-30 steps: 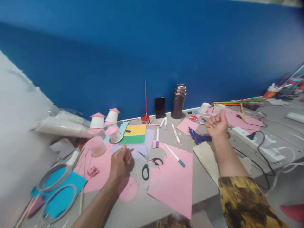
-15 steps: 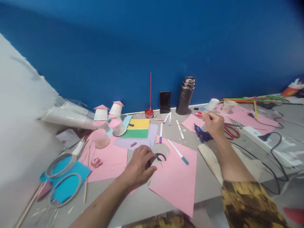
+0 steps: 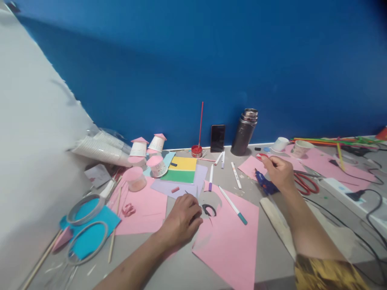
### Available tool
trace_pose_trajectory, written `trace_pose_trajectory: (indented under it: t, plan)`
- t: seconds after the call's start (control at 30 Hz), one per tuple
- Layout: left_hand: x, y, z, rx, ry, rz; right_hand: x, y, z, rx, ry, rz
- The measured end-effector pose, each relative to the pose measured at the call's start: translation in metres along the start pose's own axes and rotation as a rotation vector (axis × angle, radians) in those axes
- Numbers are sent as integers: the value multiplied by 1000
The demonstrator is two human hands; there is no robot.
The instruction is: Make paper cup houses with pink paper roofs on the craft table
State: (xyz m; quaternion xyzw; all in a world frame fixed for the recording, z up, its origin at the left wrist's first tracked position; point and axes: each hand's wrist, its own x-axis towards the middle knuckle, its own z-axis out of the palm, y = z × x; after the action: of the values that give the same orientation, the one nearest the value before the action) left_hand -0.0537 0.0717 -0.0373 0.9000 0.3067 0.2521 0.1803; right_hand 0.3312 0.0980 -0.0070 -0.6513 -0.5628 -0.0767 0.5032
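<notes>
My left hand [image 3: 181, 220] lies low on the table with its fingers curled over the black scissors [image 3: 208, 209], covering one handle loop. The scissors rest at the cut-out edge of a large pink paper sheet [image 3: 232, 245]. My right hand [image 3: 277, 172] reaches forward with fingers bent, right over the blue glue gun [image 3: 263, 184]; a small red and white thing [image 3: 262, 156] lies at its fingertips. Whether it grips anything I cannot make out.
Paper cups with pink roofs [image 3: 148, 149], a sleeve of cups [image 3: 99, 150], a yellow-green card [image 3: 181, 169], markers [image 3: 234, 199], a flask [image 3: 245, 132], a phone [image 3: 217, 138], red scissors [image 3: 305, 182], a power strip and cables [image 3: 359, 197], tape rings on blue paper [image 3: 87, 225].
My left hand moved right from the pink paper onto the black scissors. My right hand dropped from a raised fist to the glue gun. The camera shifted left.
</notes>
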Motion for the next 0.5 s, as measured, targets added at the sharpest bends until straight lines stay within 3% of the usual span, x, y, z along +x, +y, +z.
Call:
trace_pose_trajectory:
  t: [0.27, 0.5]
  plan:
    - [-1, -3, -2, -29, 103, 43, 1, -7, -2, 47, 14, -8]
    - [-1, -5, -4, -41, 70, 61, 7, -5, -13, 21, 144, 62]
